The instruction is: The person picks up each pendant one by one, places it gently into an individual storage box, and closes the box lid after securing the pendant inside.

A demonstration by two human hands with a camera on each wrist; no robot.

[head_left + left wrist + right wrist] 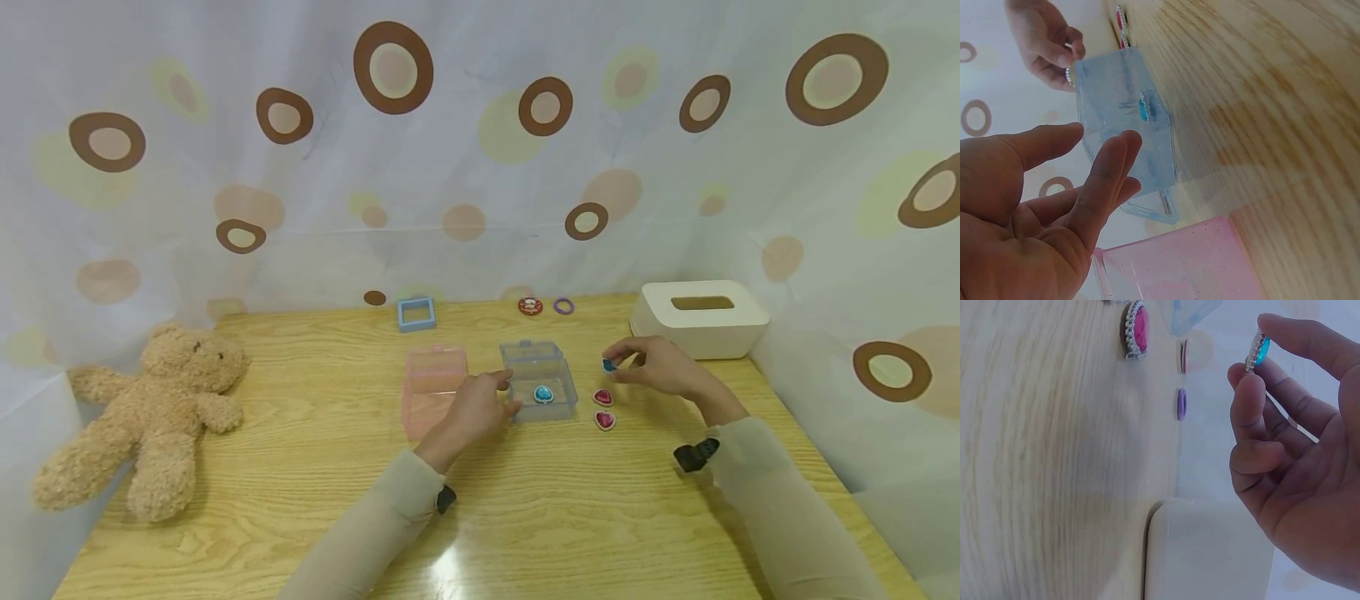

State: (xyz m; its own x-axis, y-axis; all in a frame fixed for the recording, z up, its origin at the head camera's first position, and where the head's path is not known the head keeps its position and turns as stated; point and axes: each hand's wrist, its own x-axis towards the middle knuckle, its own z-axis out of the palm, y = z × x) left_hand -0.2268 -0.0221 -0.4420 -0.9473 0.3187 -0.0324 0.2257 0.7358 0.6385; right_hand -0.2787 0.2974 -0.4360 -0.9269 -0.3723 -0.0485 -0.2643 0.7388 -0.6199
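Between thumb and fingertips, my right hand (660, 365) pinches a blue heart-shaped gem (1259, 351) with a silvery beaded rim, raised above the table. A second blue gem (543, 394) lies inside the clear blue plastic box (542, 412), whose lid (534, 353) stands open at the back. At the box's left side is my left hand (474, 408), fingers extended and holding nothing; whether the fingertips touch the wall I cannot tell. Right of the box lie two red gems, one (603, 397) behind the other (604, 420).
An open pink box (423, 404) stands left of the blue one, partly behind my left hand. Along the back are a blue square frame (416, 326), a red disc (530, 307) and a purple ring (564, 307). A white tissue box (705, 333) is at right, a teddy bear (153, 417) at left.
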